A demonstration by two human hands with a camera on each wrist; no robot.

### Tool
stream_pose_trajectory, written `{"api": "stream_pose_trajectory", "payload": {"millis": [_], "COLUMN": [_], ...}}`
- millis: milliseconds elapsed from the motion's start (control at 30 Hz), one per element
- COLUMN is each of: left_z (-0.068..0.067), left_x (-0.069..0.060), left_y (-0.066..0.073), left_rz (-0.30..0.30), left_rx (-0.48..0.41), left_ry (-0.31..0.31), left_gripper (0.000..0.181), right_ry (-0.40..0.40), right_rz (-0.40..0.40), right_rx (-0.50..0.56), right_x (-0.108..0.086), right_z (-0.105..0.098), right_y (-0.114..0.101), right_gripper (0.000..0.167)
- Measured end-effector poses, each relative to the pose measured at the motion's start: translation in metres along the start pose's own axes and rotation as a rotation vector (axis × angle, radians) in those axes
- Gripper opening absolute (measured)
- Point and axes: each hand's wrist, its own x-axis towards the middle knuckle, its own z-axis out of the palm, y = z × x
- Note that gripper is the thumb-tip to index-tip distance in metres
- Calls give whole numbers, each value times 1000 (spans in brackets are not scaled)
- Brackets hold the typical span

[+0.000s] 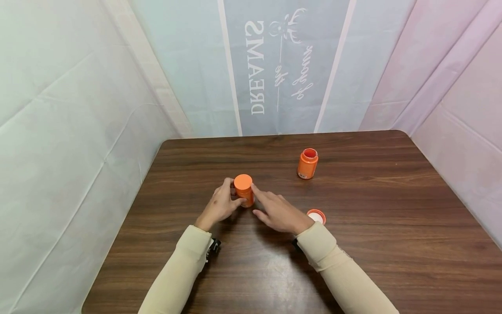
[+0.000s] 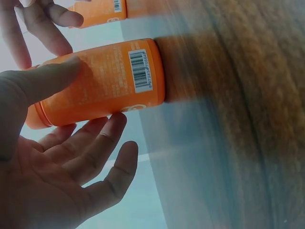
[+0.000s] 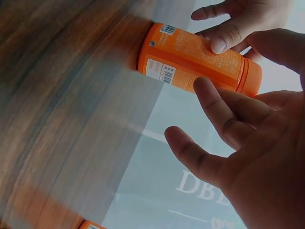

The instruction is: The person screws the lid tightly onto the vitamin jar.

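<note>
An orange bottle (image 1: pixel 245 198) with its orange lid (image 1: pixel 243 182) on stands upright on the table, between the two hands. My left hand (image 1: pixel 220 205) holds it from the left, thumb on the label side and fingers round the far side, as the left wrist view (image 2: pixel 97 81) shows. My right hand (image 1: pixel 280 212) is at the bottle's right, its fingers loosely bent and spread beside the body and lid; in the right wrist view a fingertip lies against or very near the bottle (image 3: pixel 190 59). Whether it touches, I cannot tell.
A second orange bottle (image 1: pixel 307 164), lidless, stands upright at the back right of the wooden table (image 1: pixel 372 187). A loose orange lid (image 1: pixel 322 214) with a white inside lies beside my right wrist. Printed cloth (image 1: pixel 290 117) hangs behind the table.
</note>
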Motion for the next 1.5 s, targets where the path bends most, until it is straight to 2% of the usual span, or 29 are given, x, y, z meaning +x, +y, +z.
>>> {"api": "stream_pose_trajectory", "payload": {"millis": [333, 700, 1200, 1500], "left_z": [-3, -7, -12, -15], "left_x": [2, 8, 17, 26], "left_y": [-3, -9, -11, -17], "left_rz": [-15, 48, -28, -14], "left_rx": [8, 37, 30, 12], "left_ry": [22, 72, 91, 130], "left_gripper": [53, 51, 50, 49], "right_ry": [-60, -90, -84, -86], "right_rz": [24, 53, 32, 36], "right_rx": [41, 131, 222, 235], "right_x": [9, 20, 35, 46], "right_z": [-1, -3, 3, 3], "right_y": [2, 4, 11, 13], "right_gripper": [71, 73, 75, 75]}}
